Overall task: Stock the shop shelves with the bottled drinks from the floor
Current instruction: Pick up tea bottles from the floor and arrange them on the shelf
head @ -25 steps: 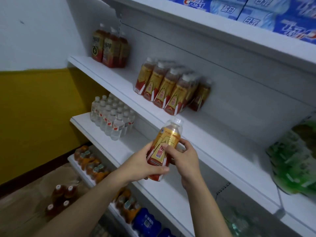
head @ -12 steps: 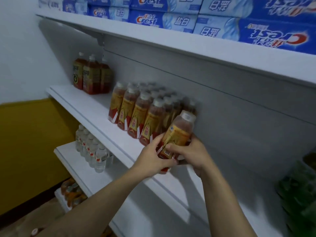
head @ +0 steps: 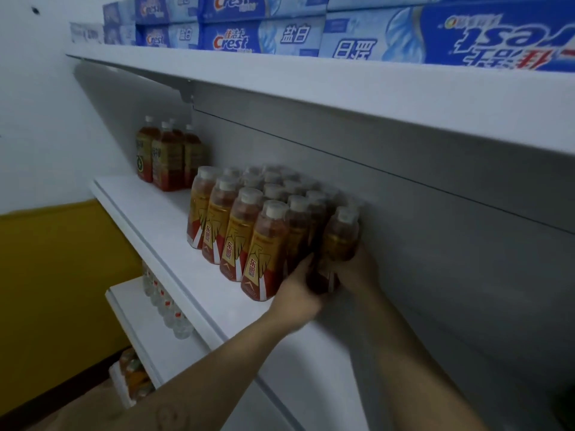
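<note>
Curled fingers of the left hand [head: 298, 290] and right hand [head: 357, 275] are wrapped round the base of a white-capped plastic bottle of amber drink [head: 340, 241]; it is held upright just beside matching red-and-gold labelled bottles [head: 249, 237] on the white shelf [head: 161, 219]; blue toothpaste cartons [head: 264, 38] are stacked above.

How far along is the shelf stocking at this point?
Done: a block of red-and-gold bottles stands on the middle shelf. In hand: the left hand and right hand grip one more bottle at the block's right end, near the back wall. Left: releasing it; the shelf is bare to its right, but the floor stock is out of view.
</note>
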The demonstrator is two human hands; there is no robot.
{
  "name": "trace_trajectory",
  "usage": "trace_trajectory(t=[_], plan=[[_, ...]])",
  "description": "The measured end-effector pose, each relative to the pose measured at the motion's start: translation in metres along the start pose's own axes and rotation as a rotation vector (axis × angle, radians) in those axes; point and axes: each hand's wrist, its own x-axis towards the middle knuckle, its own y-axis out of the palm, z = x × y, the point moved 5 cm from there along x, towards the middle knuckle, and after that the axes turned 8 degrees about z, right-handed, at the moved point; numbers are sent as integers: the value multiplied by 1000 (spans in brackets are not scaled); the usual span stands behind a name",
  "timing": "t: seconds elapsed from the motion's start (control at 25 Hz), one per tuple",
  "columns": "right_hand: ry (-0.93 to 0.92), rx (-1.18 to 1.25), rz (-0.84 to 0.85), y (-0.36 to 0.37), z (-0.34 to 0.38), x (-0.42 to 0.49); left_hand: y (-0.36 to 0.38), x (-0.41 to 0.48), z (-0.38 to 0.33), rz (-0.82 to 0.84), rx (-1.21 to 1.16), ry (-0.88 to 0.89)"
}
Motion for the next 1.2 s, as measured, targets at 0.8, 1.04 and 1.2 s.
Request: trace_trajectory(t=[0.8, 1.04, 1.2], plan=[[111, 58, -40, 20, 9, -27, -4, -31, 10, -116, -61, -126], [37, 144, -56, 27, 32, -102, -31, -95, -6, -89, -209, -53], [-55, 170, -40, 61, 59, -182, -80, -165, -14, -133, -294, -29]])
